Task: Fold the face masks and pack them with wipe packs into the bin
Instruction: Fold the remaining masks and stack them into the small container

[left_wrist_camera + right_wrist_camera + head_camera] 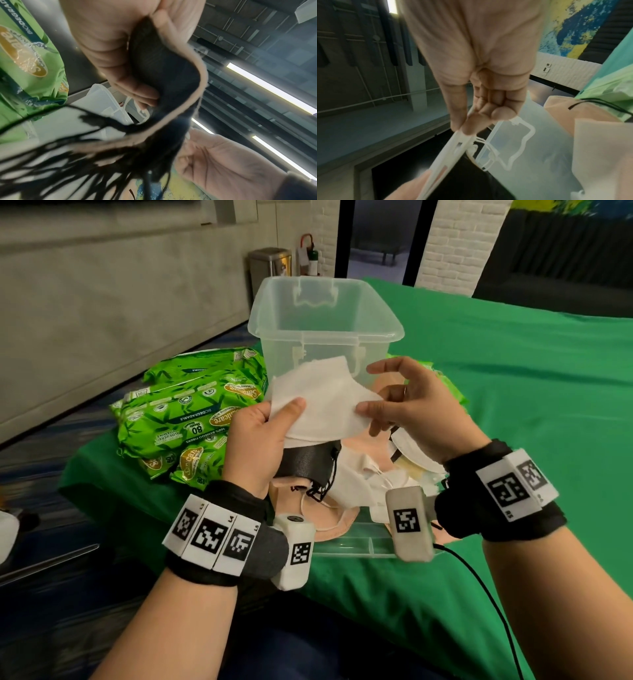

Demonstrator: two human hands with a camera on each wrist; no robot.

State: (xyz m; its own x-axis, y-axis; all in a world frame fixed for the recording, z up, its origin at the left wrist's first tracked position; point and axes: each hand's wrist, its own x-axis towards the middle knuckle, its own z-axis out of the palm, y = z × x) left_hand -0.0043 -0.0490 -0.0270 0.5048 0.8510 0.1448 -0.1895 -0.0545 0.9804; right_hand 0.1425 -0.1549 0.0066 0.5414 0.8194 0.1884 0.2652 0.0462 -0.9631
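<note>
White face mask pinched between left hand and right hand, before the bin.

Blurred black cords, perhaps mask loops, fill the left-wrist view.

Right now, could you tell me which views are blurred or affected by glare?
Head view: sharp on the white face mask. Left wrist view: the dangling black ear loops smear, ceiling strip lights glare. Right wrist view: the clear plastic bin looks soft.
</note>
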